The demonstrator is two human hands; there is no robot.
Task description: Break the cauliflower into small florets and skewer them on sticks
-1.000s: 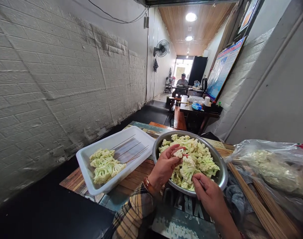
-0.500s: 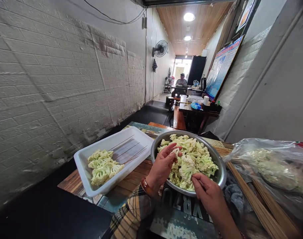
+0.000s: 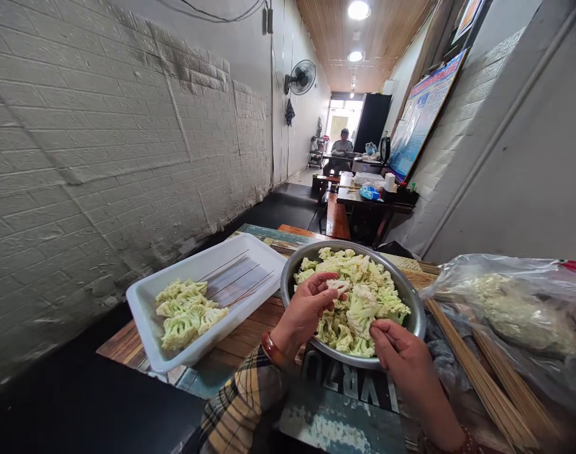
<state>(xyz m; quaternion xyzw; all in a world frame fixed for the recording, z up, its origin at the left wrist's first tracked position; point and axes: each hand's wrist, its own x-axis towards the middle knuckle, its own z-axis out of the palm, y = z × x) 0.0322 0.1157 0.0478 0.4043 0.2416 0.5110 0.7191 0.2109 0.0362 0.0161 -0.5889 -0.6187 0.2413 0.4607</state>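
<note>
Over the steel bowl (image 3: 413, 334) of cut cauliflower (image 3: 349, 265), my left hand (image 3: 309, 312) pinches a small pale cauliflower piece (image 3: 339, 287) between thumb and fingers. My right hand (image 3: 401, 350) is closed at the bowl's near right side, its fingertips on a larger cauliflower floret (image 3: 362, 309). Whether a skewer runs through that floret cannot be made out. To the left, a white plastic tray (image 3: 143, 328) has skewered cauliflower (image 3: 188, 312) laid side by side at its near left end, the thin sticks (image 3: 235, 277) pointing to the far right.
Bundles of bamboo skewers (image 3: 477, 372) lie right of the bowl, beside a clear plastic bag (image 3: 519, 309) with more cauliflower. Everything stands on a patchwork wooden table (image 3: 250, 328). A white brick wall (image 3: 127, 157) runs along the left. Farther back, a person (image 3: 342, 145) sits behind tables.
My left hand now pinches the small piece more closely, with its fingers curled in. The right hand keeps its grip on the floret. The whole view has shifted slightly.
</note>
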